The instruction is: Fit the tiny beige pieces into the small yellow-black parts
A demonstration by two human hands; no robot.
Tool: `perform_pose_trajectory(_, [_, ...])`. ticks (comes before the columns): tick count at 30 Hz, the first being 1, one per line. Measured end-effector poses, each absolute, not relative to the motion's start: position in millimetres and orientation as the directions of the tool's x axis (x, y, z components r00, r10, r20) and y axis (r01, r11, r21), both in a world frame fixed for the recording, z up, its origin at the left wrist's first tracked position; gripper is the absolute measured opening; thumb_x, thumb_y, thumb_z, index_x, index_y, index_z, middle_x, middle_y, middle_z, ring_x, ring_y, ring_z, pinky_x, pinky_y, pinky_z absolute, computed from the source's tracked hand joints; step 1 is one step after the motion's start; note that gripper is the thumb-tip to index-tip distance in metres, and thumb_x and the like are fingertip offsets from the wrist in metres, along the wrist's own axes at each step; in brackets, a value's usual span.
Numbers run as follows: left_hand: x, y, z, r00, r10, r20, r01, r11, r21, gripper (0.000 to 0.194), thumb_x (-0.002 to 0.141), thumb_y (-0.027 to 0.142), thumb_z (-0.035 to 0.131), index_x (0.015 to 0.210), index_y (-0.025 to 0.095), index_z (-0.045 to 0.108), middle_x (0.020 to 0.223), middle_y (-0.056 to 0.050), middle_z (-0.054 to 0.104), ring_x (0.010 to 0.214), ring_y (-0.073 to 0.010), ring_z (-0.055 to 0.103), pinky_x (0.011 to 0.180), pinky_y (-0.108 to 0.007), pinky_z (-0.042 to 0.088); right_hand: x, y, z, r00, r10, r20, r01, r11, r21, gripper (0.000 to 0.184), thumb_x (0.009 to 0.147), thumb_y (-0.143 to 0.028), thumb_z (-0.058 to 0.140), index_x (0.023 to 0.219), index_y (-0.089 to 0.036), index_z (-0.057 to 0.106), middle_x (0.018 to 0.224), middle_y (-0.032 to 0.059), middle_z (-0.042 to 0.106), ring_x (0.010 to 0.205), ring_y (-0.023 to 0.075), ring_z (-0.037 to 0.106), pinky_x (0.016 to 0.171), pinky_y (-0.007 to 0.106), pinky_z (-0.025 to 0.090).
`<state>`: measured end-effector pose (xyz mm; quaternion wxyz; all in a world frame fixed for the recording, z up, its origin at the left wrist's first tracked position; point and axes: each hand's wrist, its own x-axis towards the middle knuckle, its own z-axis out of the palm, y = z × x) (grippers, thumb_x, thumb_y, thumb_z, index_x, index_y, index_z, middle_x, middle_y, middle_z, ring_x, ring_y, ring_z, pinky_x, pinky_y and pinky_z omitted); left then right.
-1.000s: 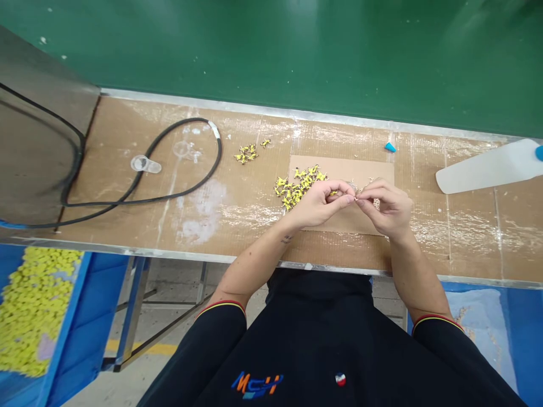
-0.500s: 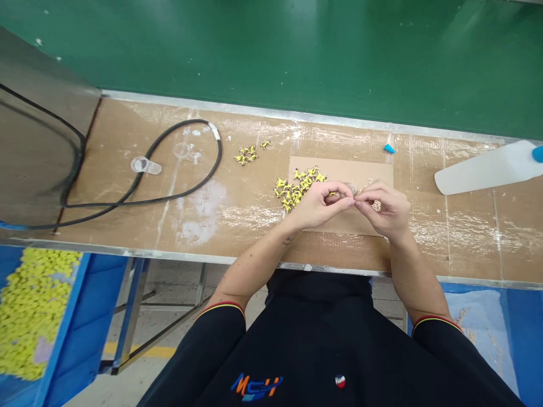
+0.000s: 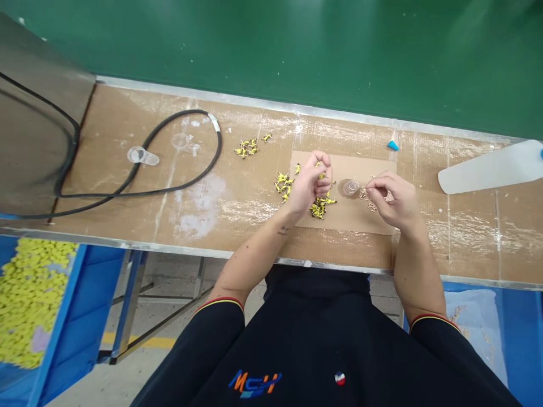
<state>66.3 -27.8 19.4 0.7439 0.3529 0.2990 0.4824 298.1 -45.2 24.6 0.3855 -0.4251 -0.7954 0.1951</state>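
Observation:
My left hand [image 3: 311, 183] is raised over a sheet of cardboard [image 3: 360, 165], its fingertips pinched on what looks like a small yellow part. Loose yellow parts lie on either side of it, in one heap [image 3: 283, 186] and another [image 3: 321, 207]. My right hand [image 3: 392, 199] sits to the right, its fingertips close together above scattered small tan pieces [image 3: 370, 195]. Whatever those fingertips hold is too small to tell. A clear round plastic cup [image 3: 350, 188] lies on the cardboard between my hands.
A black cable [image 3: 178, 164] loops across the table's left side, beside a clear plastic lid [image 3: 143, 156] and a small yellow cluster [image 3: 246, 148]. A blue wedge [image 3: 393, 146] and a white paddle [image 3: 487, 168] lie to the right. Blue bins sit below the table's front edge.
My hands have moved apart, with the left one lifted and shifted away from the right. The yellow heap now shows as two groups, and the clear cup is uncovered between my hands.

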Motion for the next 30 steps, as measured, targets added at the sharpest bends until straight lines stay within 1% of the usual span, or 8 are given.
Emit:
perform_pose_trajectory(3, [61.3,-24.8,24.0,0.282,0.946,-0.160,-0.567,0.299,0.767,0.019,0.087,0.028,0.057,0.081,0.024,0.039,0.062,0.006,0.028,0.048,-0.0068,0.022,0.048,-0.021,0.017,305.8,-38.0,16.6,-0.397,0.855,0.333,0.603,0.517,-0.608,0.011,0.096,-0.022,0.060,0.090,-0.026,0.069,0.085,0.0042,0.072,0.071,0.0187,0.064,0.064,0.035,0.051])
perform_pose_trajectory(7, [61.5,-24.4,27.1,0.267,0.944,-0.194,-0.555,0.315,0.770,0.020,0.085,0.017,0.054,0.074,0.021,0.038,0.062,0.005,0.030,0.049,-0.0056,0.025,0.047,-0.019,0.019,307.9,-34.6,6.3,-0.425,0.865,0.267,0.639,0.495,-0.589,0.011,0.097,-0.024,0.060,0.093,-0.025,0.070,0.089,0.0049,0.073,0.073,0.0190,0.064,0.067,0.035,0.052])
perform_pose_trajectory(13, [63.7,-21.4,25.9,0.204,0.961,-0.187,-0.509,0.267,0.818,0.010,0.079,0.009,0.046,0.076,0.018,0.049,0.067,0.002,0.045,0.053,-0.0049,0.040,0.051,-0.018,0.034,306.0,-33.9,3.7,-0.435,0.857,0.278,0.653,0.512,-0.558,0.010,0.095,-0.022,0.062,0.093,-0.024,0.071,0.087,0.0041,0.072,0.070,0.0179,0.063,0.067,0.033,0.050])
perform_pose_trajectory(18, [64.9,-19.5,22.0,0.171,0.973,-0.154,-0.409,0.212,0.887,0.021,0.069,0.008,0.052,0.086,0.018,0.059,0.080,0.000,0.060,0.066,-0.0057,0.053,0.059,-0.018,0.043,304.1,-32.4,3.3,-0.463,0.828,0.316,0.648,0.559,-0.517,0.009,0.096,-0.021,0.062,0.092,-0.024,0.070,0.084,0.0033,0.071,0.068,0.0175,0.063,0.064,0.032,0.049])
perform_pose_trajectory(20, [65.9,-19.3,18.8,0.162,0.978,-0.129,-0.381,0.183,0.906,0.024,0.070,0.009,0.056,0.091,0.018,0.063,0.084,-0.001,0.065,0.071,-0.0067,0.057,0.062,-0.019,0.045,303.1,-32.2,3.1,-0.463,0.826,0.322,0.651,0.563,-0.510,0.009,0.096,-0.021,0.062,0.092,-0.024,0.069,0.084,0.0032,0.071,0.069,0.0176,0.063,0.064,0.032,0.049])
perform_pose_trajectory(24, [66.5,-17.8,9.9,0.163,0.985,-0.057,-0.340,0.111,0.934,0.018,0.083,0.021,0.066,0.100,0.019,0.069,0.089,-0.002,0.069,0.072,-0.0078,0.058,0.066,-0.022,0.048,301.9,-32.3,3.1,-0.460,0.824,0.329,0.649,0.566,-0.509,0.009,0.095,-0.020,0.062,0.091,-0.023,0.069,0.084,0.0035,0.072,0.069,0.0176,0.064,0.064,0.032,0.049])
perform_pose_trajectory(27, [65.5,-16.1,3.5,0.175,0.984,0.010,-0.327,0.049,0.944,0.017,0.089,0.032,0.071,0.102,0.020,0.072,0.083,-0.001,0.065,0.068,-0.0071,0.055,0.064,-0.022,0.047,301.8,-32.2,3.0,-0.464,0.822,0.330,0.645,0.569,-0.510,0.008,0.094,-0.019,0.063,0.091,-0.023,0.069,0.084,0.0034,0.072,0.069,0.0174,0.063,0.064,0.032,0.048])
perform_pose_trajectory(30, [64.5,-15.0,-0.1,0.176,0.983,0.055,-0.300,0.000,0.954,0.023,0.091,0.042,0.073,0.100,0.021,0.073,0.081,0.001,0.060,0.063,-0.0054,0.051,0.062,-0.022,0.045,301.6,-32.4,2.6,-0.453,0.831,0.322,0.650,0.556,-0.518,0.008,0.094,-0.020,0.063,0.090,-0.024,0.069,0.084,0.0033,0.072,0.069,0.0177,0.063,0.065,0.032,0.049])
